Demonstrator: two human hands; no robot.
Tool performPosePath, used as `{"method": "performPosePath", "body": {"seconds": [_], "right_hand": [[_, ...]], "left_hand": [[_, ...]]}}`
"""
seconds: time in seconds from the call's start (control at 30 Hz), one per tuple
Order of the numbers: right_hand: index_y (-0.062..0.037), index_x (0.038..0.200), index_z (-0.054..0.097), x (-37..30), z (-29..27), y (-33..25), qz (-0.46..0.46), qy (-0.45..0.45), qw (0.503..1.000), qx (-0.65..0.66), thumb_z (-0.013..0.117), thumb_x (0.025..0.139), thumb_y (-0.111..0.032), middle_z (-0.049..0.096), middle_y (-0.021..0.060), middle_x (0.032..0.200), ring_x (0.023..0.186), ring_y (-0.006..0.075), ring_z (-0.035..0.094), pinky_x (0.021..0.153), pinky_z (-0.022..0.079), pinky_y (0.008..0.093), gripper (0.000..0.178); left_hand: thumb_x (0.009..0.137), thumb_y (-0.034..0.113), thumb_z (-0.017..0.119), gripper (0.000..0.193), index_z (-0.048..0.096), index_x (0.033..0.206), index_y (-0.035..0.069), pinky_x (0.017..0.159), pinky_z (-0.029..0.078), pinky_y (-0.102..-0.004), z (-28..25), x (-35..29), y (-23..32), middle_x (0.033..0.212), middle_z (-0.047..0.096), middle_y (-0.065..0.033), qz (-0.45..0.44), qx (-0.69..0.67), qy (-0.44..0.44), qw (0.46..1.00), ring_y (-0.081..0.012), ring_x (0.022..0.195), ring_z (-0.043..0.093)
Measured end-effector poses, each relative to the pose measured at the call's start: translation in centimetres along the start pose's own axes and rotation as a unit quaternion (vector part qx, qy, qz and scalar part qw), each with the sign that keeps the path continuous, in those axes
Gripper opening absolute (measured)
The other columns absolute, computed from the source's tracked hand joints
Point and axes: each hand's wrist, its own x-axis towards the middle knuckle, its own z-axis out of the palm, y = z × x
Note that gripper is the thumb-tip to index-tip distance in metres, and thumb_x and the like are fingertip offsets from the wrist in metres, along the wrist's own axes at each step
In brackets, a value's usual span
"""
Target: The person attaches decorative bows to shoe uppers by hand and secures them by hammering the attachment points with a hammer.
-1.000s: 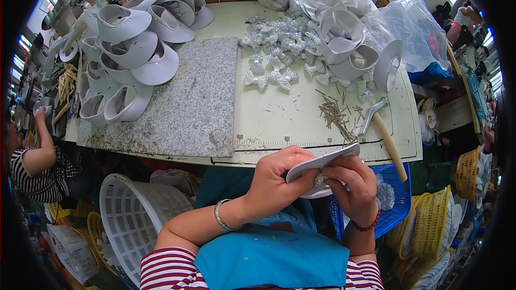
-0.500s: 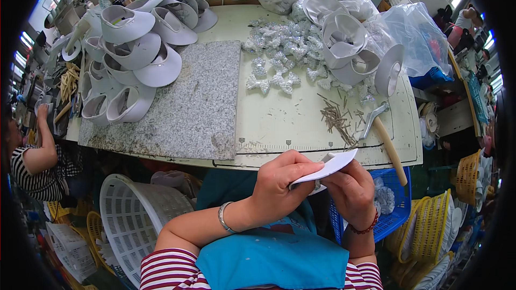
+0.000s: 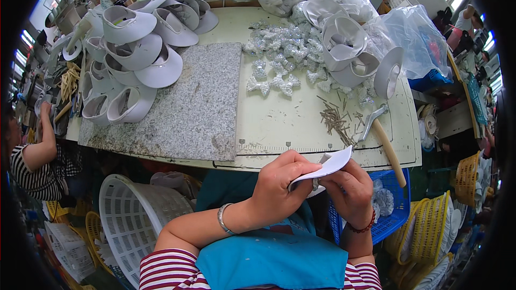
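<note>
My left hand (image 3: 287, 182) is closed on a white, curved piece like a shoe upper (image 3: 336, 162), with the thumb on top near its left end. My right hand (image 3: 352, 190) grips the same piece from below and the right side, its fingertips partly hidden behind it. Both hands are over my lap at the table's front edge. Just beyond them on the table lie a hammer (image 3: 389, 153) with a wooden handle and a scatter of thin brown slivers (image 3: 336, 121). Farther back is a heap of glittery silver bows (image 3: 279, 62).
Stacked white visor-shaped pieces (image 3: 129, 59) stand at left, partly on a speckled stone slab (image 3: 199, 102). More white pieces (image 3: 346, 43) and plastic bags (image 3: 414, 37) lie back right. A blue basket (image 3: 395, 225) and a white basket (image 3: 115, 215) flank me. A person (image 3: 35, 158) works at far left.
The white piece tips slightly, and its right end shifts a little left. My right hand moves slightly left with it, and both hands keep their grip.
</note>
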Motion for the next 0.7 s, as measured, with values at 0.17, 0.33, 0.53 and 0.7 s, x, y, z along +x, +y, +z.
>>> {"method": "performPosePath", "body": {"seconds": [0.17, 0.33, 0.53, 0.7], "right_hand": [[0.0033, 0.094, 0.065, 0.2, 0.1, -0.1, 0.001, 0.000, 1.000, 0.002, 0.073, 0.074, 0.005, 0.063, 0.0162, 0.089, 0.077, 0.0308, 0.064, 0.065, 0.053, 0.0364, 0.022], [0.0026, 0.095, 0.065, 0.3, 0.1, 0.1, -0.008, -0.009, 1.000, -0.007, 0.073, 0.074, 0.005, 0.063, 0.0150, 0.088, 0.077, 0.0296, 0.064, 0.064, 0.052, 0.0353, 0.023], [0.0008, 0.094, 0.065, 0.0, 0.2, 0.0, -0.015, 0.002, 1.000, 0.003, 0.074, 0.074, 0.004, 0.064, 0.0140, 0.090, 0.077, 0.0280, 0.064, 0.064, 0.053, 0.0354, 0.023], [0.0001, 0.095, 0.063, -1.0, 0.7, 0.3, -0.010, 0.062, 0.998, -0.004, 0.077, 0.071, 0.005, 0.065, 0.0143, 0.092, 0.079, 0.0272, 0.065, 0.067, 0.054, 0.0338, 0.029]], "left_hand": [[0.081, -0.006, 0.066, 0.029, 0.073, 0.106, 0.005, 0.071, 0.049, -0.0252, -0.3, -0.3, -0.8, 0.091, 0.067, -0.0082, -0.053, -0.059, -0.022, 0.997, -0.0148, 0.082, 0.064], [0.086, -0.004, 0.064, 0.026, 0.072, 0.109, 0.004, 0.072, 0.048, -0.0235, -0.5, -0.7, -1.4, 0.093, 0.066, -0.0066, -0.092, -0.135, -0.029, 0.986, -0.0111, 0.084, 0.061], [0.079, -0.002, 0.070, 0.030, 0.072, 0.108, 0.006, 0.062, 0.045, -0.0205, 0.0, -0.6, -0.5, 0.091, 0.063, -0.0037, -0.105, -0.137, -0.016, 0.985, -0.0073, 0.068, 0.054], [0.078, -0.006, 0.068, 0.030, 0.071, 0.107, 0.002, 0.073, 0.051, -0.0226, -0.1, -0.6, -0.3, 0.097, 0.064, -0.0061, -0.113, -0.110, -0.038, 0.987, -0.0097, 0.086, 0.063]]}}
